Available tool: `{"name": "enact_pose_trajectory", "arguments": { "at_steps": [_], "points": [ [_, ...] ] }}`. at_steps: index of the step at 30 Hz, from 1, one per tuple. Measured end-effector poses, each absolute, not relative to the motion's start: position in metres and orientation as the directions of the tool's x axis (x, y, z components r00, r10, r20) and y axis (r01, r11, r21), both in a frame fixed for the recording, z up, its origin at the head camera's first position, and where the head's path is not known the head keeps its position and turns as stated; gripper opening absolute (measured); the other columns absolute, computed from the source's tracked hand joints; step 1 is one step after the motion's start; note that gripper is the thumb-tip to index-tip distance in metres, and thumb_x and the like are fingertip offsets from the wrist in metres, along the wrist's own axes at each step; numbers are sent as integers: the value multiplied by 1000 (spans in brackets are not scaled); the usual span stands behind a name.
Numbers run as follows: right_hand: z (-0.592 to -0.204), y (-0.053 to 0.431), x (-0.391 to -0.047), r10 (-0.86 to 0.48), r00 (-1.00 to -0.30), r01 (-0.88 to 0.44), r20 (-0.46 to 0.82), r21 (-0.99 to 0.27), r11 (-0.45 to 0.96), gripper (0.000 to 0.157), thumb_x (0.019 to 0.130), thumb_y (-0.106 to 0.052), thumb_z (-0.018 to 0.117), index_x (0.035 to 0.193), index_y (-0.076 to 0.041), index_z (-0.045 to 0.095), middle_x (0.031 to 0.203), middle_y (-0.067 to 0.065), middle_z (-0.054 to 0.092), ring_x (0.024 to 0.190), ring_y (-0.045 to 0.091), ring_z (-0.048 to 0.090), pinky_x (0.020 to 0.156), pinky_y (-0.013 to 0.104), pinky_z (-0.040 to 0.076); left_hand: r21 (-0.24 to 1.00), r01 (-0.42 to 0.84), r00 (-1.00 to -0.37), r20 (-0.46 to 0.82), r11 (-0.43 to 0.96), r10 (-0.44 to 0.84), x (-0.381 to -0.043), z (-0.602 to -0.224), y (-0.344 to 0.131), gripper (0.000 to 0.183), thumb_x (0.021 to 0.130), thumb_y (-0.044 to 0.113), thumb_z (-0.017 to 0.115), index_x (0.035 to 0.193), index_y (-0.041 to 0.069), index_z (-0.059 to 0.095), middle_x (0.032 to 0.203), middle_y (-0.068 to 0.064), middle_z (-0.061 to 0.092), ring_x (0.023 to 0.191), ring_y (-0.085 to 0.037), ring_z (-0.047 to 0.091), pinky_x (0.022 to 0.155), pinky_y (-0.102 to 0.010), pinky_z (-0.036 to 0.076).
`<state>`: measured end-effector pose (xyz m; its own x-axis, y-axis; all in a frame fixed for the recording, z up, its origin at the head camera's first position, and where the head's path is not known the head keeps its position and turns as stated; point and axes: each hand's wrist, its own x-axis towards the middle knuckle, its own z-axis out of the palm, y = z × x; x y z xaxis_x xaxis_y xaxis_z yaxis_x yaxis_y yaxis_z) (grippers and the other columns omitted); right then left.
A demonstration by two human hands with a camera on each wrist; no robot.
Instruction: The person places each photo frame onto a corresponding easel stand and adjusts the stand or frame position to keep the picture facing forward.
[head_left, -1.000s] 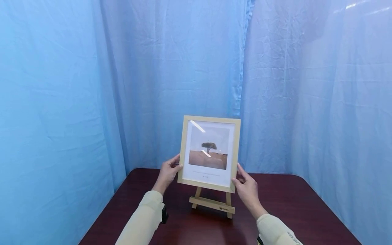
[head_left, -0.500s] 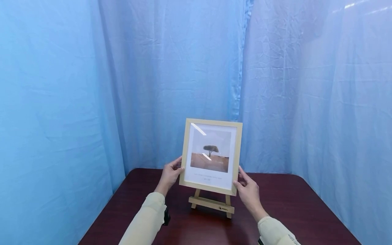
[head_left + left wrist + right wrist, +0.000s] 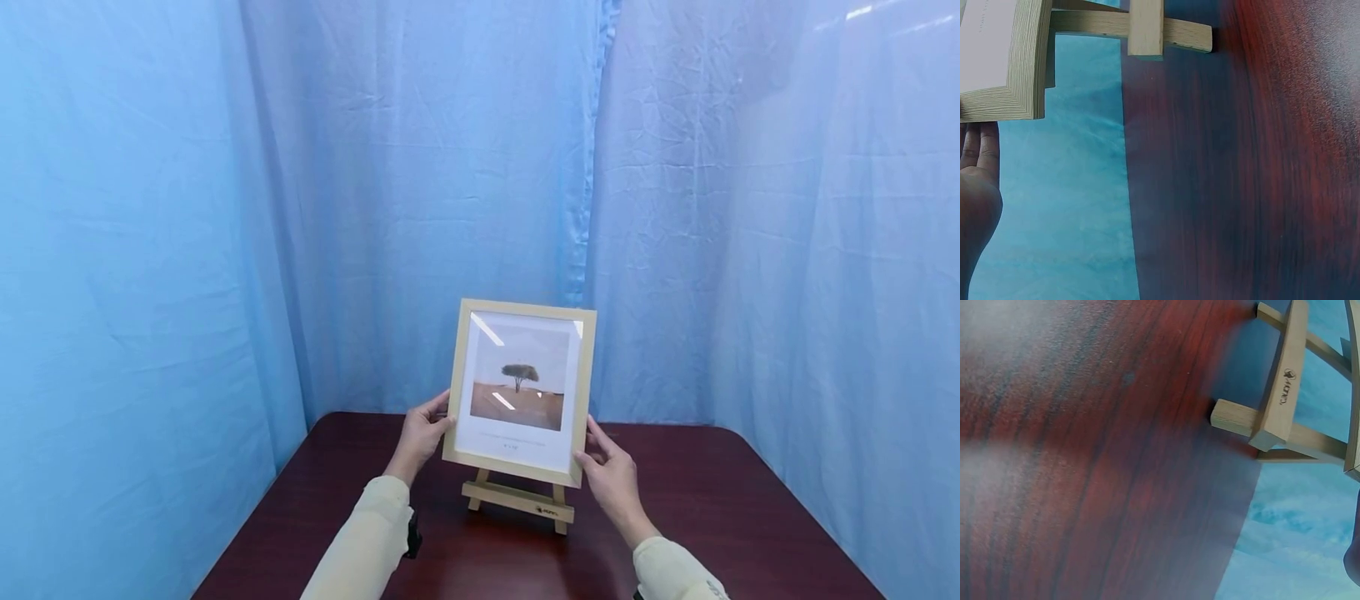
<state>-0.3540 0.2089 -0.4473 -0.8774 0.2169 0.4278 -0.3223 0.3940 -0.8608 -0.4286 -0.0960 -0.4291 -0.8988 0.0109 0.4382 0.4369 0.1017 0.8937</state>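
Pinching the light wood picture frame point(image 3: 519, 400) between them, the two hands hold it above the ledge of the small wooden easel point(image 3: 517, 497); the left hand point(image 3: 420, 435), up and to the left of the easel's ledge, has its thumb at the front of the frame's side edge and its fingers reaching behind; the right hand point(image 3: 611, 475), up and to the right of that ledge, pinches the opposite edge close to the lower corner, thumb in front; the frame hides the easel's upper part, leans a little sideways, and its bottom edge stands apart from the easel's ledge; whether its back touches the easel I cannot tell; behind its glossy front is a print of a lone tree.

Under the easel's legs lies a dark red wood-grain table point(image 3: 697, 500); beyond the easel hang blue curtains point(image 3: 450, 167); pale sleeves point(image 3: 358, 542) come in from the near side of the easel.
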Motion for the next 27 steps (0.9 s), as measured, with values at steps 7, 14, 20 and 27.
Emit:
{"name": "enact_pose_trajectory", "arguments": {
  "at_steps": [7, 14, 20, 27],
  "points": [
    [-458, 212, -352, 234, -879, -305, 416, -867, 394, 64, 91, 1, 69, 149, -17, 48, 126, 21, 62, 102, 36, 67, 74, 25, 55, 895, 434, -901, 434, 105, 27, -424, -434, -90, 48, 91, -7, 64, 138, -2, 55, 112, -26, 65, 91, -29, 64, 77, -39, 57],
    [-468, 212, -349, 254, -873, -304, 417, -871, 386, 64, 91, 1, 69, 149, -17, 48, 126, 22, 62, 100, 35, 68, 70, 23, 55, 900, 423, -906, 423, 104, 22, -426, -442, -86, 48, 90, -9, 64, 137, -1, 57, 116, -26, 65, 95, -28, 64, 78, -35, 56],
    [-476, 212, -348, 278, -867, -292, 414, -873, 391, 64, 90, 1, 69, 148, -16, 49, 125, 22, 62, 99, 35, 68, 69, 25, 55, 910, 392, -919, 394, 135, 14, -421, -443, -82, 48, 90, -9, 64, 137, 1, 58, 117, -24, 65, 95, -28, 63, 80, -38, 56],
    [-485, 212, -349, 308, -849, -300, 430, -871, 389, 62, 89, 4, 70, 146, -13, 51, 121, 23, 65, 96, 35, 69, 68, 24, 55, 914, 375, -925, 380, 153, -9, -423, -451, -79, 48, 89, -9, 64, 136, 2, 60, 113, -21, 67, 88, -21, 60, 77, -34, 56]
  ]
}}
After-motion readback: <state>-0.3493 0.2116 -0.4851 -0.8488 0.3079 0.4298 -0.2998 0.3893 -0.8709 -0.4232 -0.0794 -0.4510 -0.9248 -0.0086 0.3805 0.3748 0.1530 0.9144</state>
